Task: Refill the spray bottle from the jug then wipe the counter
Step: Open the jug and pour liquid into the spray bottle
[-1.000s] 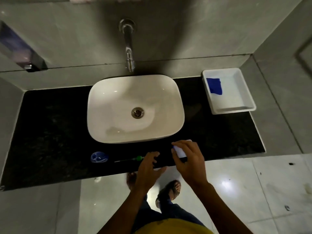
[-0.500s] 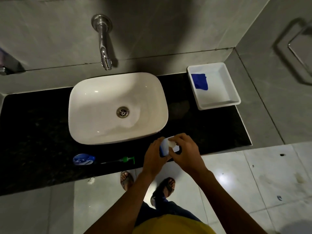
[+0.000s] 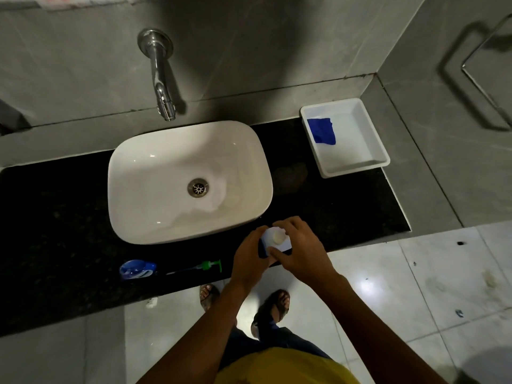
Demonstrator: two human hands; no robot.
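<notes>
both hands meet over the front edge of the counter (image 3: 332, 200), just right of the sink (image 3: 188, 181). the left hand (image 3: 250, 259) wraps the side of the jug (image 3: 274, 239), its fingers curled round the white and blue body and its thumb up by the shoulder. the right hand (image 3: 303, 249) closes over the top from the other side, with fingers arched above the pale round cap or mouth and the thumb pressed on the near face. whether that top is a cap or an open neck cannot be told.

left of the left-hand fingers, well apart, the spray bottle (image 3: 137, 269) lies on its side near the counter's front edge, blue body to the left. between it and the fingers lies the green pump head (image 3: 212, 265) with its thin tube pointing toward the bottle, apart from it.

beyond the right-hand fingers, at the far right corner of the counter, sits a white tray (image 3: 357, 164) with a blue cloth (image 3: 322, 131) in its far left part. the tap (image 3: 162, 87) juts from the wall above the sink.
</notes>
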